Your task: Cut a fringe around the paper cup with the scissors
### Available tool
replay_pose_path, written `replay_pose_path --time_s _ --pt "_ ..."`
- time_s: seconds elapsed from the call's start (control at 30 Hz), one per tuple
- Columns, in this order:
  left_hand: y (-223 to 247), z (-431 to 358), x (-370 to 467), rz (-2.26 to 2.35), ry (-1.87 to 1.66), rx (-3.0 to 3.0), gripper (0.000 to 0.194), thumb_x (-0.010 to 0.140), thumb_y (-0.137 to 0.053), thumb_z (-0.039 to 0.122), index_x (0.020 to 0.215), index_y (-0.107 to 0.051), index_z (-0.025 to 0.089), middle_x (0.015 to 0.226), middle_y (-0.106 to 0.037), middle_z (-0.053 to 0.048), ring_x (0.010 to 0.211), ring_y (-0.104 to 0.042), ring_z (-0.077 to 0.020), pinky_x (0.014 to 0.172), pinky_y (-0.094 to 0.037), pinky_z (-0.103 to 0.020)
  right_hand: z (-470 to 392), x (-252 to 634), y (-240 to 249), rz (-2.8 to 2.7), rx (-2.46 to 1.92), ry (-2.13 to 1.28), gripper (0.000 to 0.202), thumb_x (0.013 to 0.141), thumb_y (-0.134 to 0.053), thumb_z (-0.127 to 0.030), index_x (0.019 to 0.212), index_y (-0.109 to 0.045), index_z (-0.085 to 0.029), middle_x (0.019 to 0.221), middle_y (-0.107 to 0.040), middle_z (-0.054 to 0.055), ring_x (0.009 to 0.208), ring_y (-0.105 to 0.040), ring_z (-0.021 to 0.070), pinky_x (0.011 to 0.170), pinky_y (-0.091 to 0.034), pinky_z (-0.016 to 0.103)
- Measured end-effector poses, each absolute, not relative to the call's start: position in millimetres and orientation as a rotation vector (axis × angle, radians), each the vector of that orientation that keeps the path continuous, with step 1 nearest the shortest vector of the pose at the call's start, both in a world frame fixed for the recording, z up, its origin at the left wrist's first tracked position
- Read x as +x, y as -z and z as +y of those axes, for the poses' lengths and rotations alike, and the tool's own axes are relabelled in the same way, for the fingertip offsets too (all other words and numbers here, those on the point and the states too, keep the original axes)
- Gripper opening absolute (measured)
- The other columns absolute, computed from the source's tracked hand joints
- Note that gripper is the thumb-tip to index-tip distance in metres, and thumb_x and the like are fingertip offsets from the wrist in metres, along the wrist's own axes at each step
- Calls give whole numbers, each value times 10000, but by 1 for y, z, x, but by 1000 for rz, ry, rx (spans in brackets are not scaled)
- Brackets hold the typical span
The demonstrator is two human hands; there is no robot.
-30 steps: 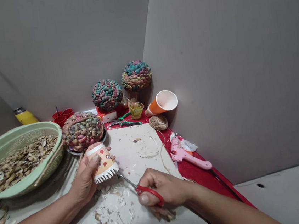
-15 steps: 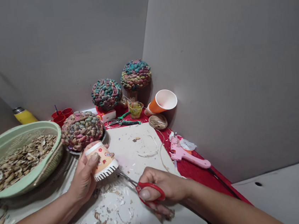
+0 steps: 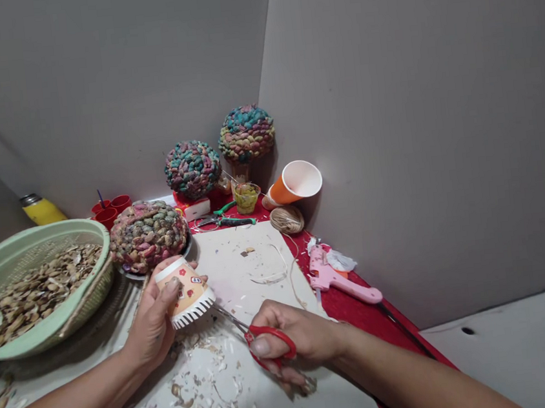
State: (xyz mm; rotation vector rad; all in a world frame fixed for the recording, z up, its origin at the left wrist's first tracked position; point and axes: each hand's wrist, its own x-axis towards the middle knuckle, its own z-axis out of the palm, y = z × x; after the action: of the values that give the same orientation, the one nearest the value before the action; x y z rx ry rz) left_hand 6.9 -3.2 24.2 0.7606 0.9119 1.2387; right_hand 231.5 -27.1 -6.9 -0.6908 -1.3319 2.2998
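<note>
A small patterned paper cup lies tilted in my left hand, thumb on its side and fingers behind it. Its lower rim is cut into a row of short white strips. My right hand grips the red handles of a pair of scissors, whose metal blades reach the right end of the fringed rim. Whether paper lies between the blade tips is hard to tell. Scraps and shell bits are scattered on the white board below.
At left stands a green basket of shells. Seed-covered balls stand behind my left hand. Farther back are pliers, a yellowish cup, an orange cup and twine. A pink glue gun lies at right.
The scissors and my right hand have shifted very slightly left. The cup stays in almost the same place in my left hand, and the whole view has moved a little.
</note>
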Motion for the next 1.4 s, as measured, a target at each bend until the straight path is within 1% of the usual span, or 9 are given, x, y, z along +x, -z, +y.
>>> replay_pose_path --time_s 0.07,0.23,0.53,0.6,0.73,0.9,1.03,1.2,1.4 --pt "-23 -3 7 901 -1236 774 617 676 -862 364 1210 -584 225 1188 -734 -109 983 -742 -322 765 -631 -384 -27 231 5 -1340 -695 -2305 561 709 -776 -611 555 -565 -114 385 -513 -48 273 -452 46 384 -488 148" --pt "-18 -4 7 882 -1221 796 570 692 -855 350 1185 -599 223 1178 -737 -108 914 -754 -290 717 -629 -345 -26 232 1 -1376 -753 -2289 565 681 -794 -615 538 -565 -119 369 -510 -46 280 -456 45 370 -460 132" --pt "-19 -5 5 901 -1173 784 640 677 -857 405 1218 -600 179 1039 -777 -119 716 -754 -228 665 -611 -298 -24 230 4 -1361 -769 -2250 578 644 -822 -610 481 -551 -127 338 -495 -45 251 -418 46 369 -468 158" --pt "-20 -5 5 895 -1168 770 659 682 -854 404 1246 -591 187 1060 -773 -119 731 -756 -232 658 -614 -300 -25 229 2 -1350 -753 -2247 575 644 -827 -597 470 -541 -130 337 -493 -45 252 -418 47 370 -468 160" --pt "-21 -5 6 876 -1177 769 673 710 -837 390 1301 -571 212 1145 -753 -115 857 -761 -267 679 -624 -313 -25 229 0 -1348 -738 -2231 580 645 -832 -584 451 -524 -133 341 -490 -46 250 -405 43 354 -450 157" --pt "-21 -5 5 852 -1181 783 639 750 -806 373 1321 -565 217 1190 -741 -110 856 -763 -254 694 -634 -316 -26 230 1 -1351 -766 -2221 586 634 -838 -584 444 -516 -133 345 -497 -40 249 -402 41 339 -430 150" --pt "-20 -4 4 840 -1178 793 607 779 -784 355 1329 -563 227 1193 -740 -108 883 -762 -265 713 -642 -342 -26 230 1 -1345 -761 -2263 581 630 -837 -597 464 -540 -126 345 -490 -47 244 -393 37 337 -426 146" --pt "-19 -6 4 824 -1152 801 643 763 -797 366 1344 -553 235 1186 -740 -113 922 -759 -292 737 -645 -367 -26 233 -1 -1378 -785 -2291 580 626 -830 -614 490 -553 -123 354 -496 -49 247 -390 36 308 -367 129" --pt "-19 -5 4 829 -1146 772 606 733 -823 364 1274 -592 219 1066 -772 -87 869 -765 -268 717 -644 -341 -26 235 1 -1412 -839 -2233 586 616 -836 -614 478 -532 -132 352 -500 -46 269 -421 41 357 -425 145"
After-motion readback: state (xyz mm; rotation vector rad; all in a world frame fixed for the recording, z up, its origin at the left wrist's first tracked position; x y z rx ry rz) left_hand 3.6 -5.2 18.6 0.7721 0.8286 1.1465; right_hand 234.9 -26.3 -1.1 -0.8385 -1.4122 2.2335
